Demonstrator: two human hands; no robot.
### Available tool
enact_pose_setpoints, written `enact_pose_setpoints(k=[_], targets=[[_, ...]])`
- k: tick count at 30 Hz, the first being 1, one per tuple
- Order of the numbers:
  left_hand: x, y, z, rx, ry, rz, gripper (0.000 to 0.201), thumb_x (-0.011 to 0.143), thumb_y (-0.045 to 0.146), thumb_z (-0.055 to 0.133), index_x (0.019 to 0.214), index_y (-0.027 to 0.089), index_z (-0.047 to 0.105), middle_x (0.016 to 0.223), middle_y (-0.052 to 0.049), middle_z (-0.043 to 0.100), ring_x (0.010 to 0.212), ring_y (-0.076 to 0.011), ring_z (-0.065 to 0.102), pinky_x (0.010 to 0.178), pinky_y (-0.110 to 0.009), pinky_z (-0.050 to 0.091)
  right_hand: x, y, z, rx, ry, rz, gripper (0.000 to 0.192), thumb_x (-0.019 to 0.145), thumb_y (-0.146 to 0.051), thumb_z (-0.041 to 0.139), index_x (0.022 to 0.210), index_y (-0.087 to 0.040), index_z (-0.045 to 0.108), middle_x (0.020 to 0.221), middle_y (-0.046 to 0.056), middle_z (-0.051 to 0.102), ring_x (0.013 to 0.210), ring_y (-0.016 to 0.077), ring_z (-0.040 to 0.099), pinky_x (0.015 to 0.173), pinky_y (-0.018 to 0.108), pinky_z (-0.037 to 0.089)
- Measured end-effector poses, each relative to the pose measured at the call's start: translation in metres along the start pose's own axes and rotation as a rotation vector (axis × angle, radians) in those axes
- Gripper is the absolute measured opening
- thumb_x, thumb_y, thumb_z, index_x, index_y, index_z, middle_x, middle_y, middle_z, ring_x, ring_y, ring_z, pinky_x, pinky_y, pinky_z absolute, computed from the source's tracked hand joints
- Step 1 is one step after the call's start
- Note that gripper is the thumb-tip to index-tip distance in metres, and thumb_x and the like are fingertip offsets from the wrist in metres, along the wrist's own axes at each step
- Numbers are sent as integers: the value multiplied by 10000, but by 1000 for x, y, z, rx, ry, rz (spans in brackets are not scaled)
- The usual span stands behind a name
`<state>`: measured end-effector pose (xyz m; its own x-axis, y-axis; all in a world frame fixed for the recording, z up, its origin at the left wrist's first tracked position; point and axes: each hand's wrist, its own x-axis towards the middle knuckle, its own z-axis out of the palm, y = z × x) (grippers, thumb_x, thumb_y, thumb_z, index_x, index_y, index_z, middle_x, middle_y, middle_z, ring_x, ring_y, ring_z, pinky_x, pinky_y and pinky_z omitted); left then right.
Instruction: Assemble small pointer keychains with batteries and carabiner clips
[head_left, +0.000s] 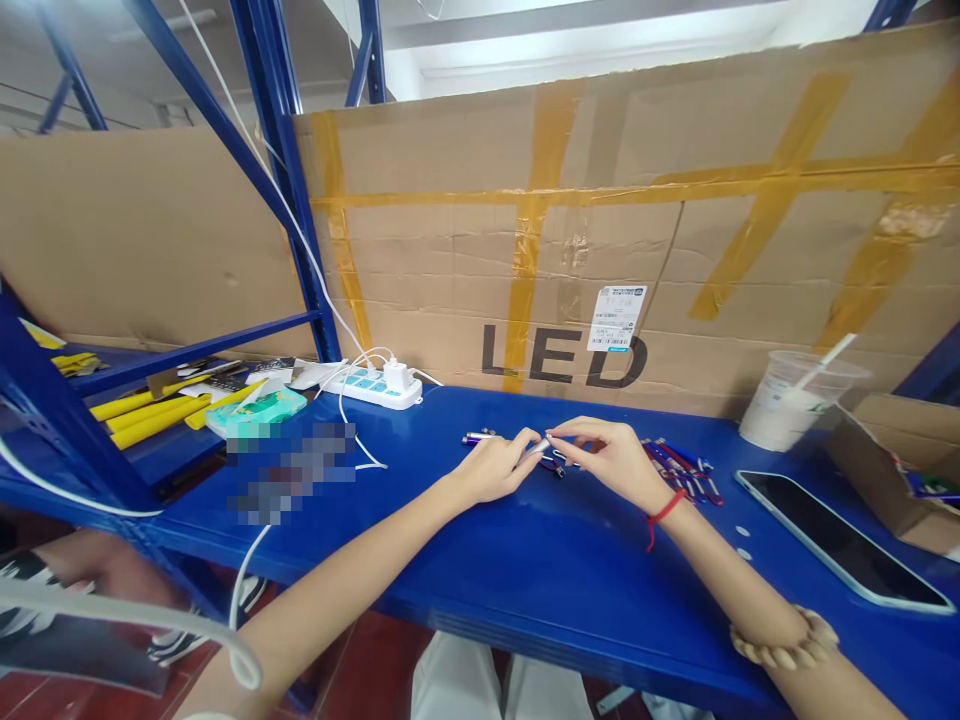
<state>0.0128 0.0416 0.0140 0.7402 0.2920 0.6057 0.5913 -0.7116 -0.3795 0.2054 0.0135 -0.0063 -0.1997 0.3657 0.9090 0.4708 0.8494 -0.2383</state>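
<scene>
My left hand (493, 468) is closed around a slim, silvery, pen-like piece (535, 450) above the blue table. At the far end of that piece, the thumb and forefinger of my right hand (609, 458) are pinched together, touching its tip. Exactly what kind of piece it is I cannot make out. Beneath and between both hands lie a few small metallic parts (556, 466), partly hidden by the fingers. A purple and silver slim piece (475, 438) rests just behind my left hand. To the right of my right wrist is a pile of slim red and blue pieces (682, 470) with silvery ends.
A phone (844, 540), a plastic cup with a straw (787, 400) and an open cardboard box (900, 470) stand at right. Behind is a tall cardboard sheet (442, 260). At left are a white power strip (379, 387), cables, a green packet (262, 408) and a blue frame post.
</scene>
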Motion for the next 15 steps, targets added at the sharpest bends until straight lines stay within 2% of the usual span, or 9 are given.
enact_pose_setpoints(k=[9, 15], targets=[[0, -2, 0, -44, -7, -23, 319, 916, 377, 228, 1122, 205, 400, 706, -10, 632, 698, -187, 639, 641, -245, 432, 0, 1, 4, 44, -25, 3, 366, 796, -481, 513, 869, -170, 692, 947, 79, 656, 539, 110, 586, 505, 242, 518], [0, 0, -3, -69, -3, -50, 315, 917, 375, 232, 1131, 213, 398, 710, 3, 634, 690, -172, 637, 649, -241, 437, -1, -1, 5, 61, 24, 51, 408, 774, -524, 517, 843, -164, 696, 956, 84, 662, 494, 102, 565, 519, 257, 522]])
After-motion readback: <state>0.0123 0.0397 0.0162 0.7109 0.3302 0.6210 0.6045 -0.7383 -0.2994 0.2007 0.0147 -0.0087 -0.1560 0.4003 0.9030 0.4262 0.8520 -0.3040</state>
